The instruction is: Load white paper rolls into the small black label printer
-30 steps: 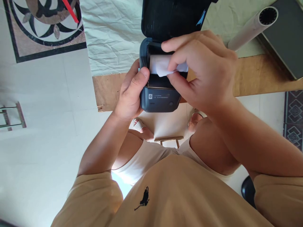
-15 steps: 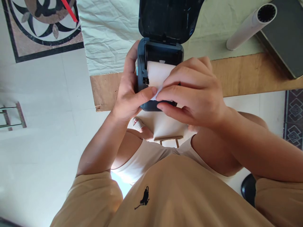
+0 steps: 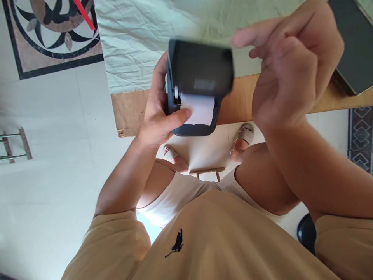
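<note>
Fingers of my left hand (image 3: 159,116) are wrapped around the small dark blue-grey plastic label printer (image 3: 198,83), gripping its left side while my thumb lies across the front and presses on the strip of white paper (image 3: 198,110) that sticks out from under the lid. The printer is held in the air just above the near edge of the brown wooden table (image 3: 241,105), at about twelve o'clock from my chest. Its black lid is down over the body and looks blurred, so I cannot tell whether it is fully latched. The paper hangs toward six o'clock from the lid's front edge, covering most of the printer's lower face.

My right hand (image 3: 287,68) is up at about two o'clock, just beside the printer but not touching it. It is loosely open with the fingers curled and the index finger pointing toward nine o'clock above the lid's right corner; it holds nothing.

Beyond the printer, toward twelve o'clock, a crumpled pale green-white cloth (image 3: 134,35) covers the table. At two o'clock, behind my right hand, a flat dark grey slab (image 3: 352,46) lies on the table. Below, at six o'clock, my feet in pale sandals (image 3: 246,134) rest on the white tiled floor (image 3: 52,155).
</note>
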A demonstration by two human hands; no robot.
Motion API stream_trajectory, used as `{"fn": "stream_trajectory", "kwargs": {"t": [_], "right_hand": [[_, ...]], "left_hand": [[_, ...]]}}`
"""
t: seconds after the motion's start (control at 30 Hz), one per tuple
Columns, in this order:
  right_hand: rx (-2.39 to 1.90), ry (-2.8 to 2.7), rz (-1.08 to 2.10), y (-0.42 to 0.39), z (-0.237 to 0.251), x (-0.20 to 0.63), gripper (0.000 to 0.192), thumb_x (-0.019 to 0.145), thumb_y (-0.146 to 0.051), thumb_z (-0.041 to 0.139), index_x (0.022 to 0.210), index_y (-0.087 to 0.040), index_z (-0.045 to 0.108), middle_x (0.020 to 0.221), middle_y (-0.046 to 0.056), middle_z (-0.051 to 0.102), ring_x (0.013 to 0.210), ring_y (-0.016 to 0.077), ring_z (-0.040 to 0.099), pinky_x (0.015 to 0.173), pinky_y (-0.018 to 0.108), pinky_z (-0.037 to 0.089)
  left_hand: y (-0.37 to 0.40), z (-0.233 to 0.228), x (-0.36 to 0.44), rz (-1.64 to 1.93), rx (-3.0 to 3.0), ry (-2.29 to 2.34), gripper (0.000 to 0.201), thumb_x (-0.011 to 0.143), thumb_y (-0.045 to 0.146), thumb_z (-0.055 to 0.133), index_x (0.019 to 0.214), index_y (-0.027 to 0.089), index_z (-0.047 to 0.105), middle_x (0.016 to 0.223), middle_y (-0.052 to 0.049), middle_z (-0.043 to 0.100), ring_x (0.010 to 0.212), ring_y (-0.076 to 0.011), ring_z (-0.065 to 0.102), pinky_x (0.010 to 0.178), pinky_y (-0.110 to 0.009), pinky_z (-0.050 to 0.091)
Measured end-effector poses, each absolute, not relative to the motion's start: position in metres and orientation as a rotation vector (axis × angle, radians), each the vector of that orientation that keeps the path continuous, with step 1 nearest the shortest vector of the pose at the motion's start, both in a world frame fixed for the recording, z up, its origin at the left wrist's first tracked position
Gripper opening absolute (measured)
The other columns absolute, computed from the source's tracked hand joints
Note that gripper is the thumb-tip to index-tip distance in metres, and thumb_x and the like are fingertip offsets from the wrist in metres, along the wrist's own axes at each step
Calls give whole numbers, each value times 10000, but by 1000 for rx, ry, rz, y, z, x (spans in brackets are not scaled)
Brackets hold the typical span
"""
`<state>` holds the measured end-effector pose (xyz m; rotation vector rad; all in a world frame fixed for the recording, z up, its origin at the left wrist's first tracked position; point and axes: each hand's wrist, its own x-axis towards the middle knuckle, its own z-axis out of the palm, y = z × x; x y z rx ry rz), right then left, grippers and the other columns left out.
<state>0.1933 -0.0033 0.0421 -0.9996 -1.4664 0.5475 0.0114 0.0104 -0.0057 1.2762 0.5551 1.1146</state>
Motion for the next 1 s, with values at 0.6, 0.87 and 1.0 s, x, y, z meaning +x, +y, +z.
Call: {"fn": "stream_trajectory", "kwargs": {"t": [0.6,0.87,1.0], "right_hand": [[-1365,-1997,809,4,25,197,698,699,-616,467,1234,-191,330,1024,31,542,741,79,537,684,247,445],[-1124,-1917,739,-1,30,198,572,761,-484,485,1253,-241,323,1311,18,382,1188,128,423,957,265,420],[-1167,-1969,738,-2,31,197,582,780,-475,454,1290,-261,273,1363,-10,339,1272,125,355,1026,278,399]], "left_hand": [[-3,16,21,1072,1001,695,214,753,296,536,962,252,531,858,-42,599,845,-205,597,606,-290,408],[-3,19,22,1058,823,630,466,811,515,382,1199,268,461,1194,-17,571,1292,-234,361,1043,-377,340],[-2,23,24,1035,744,699,458,846,487,302,1209,260,466,1078,-36,631,1336,-206,293,1113,-392,268]]}}
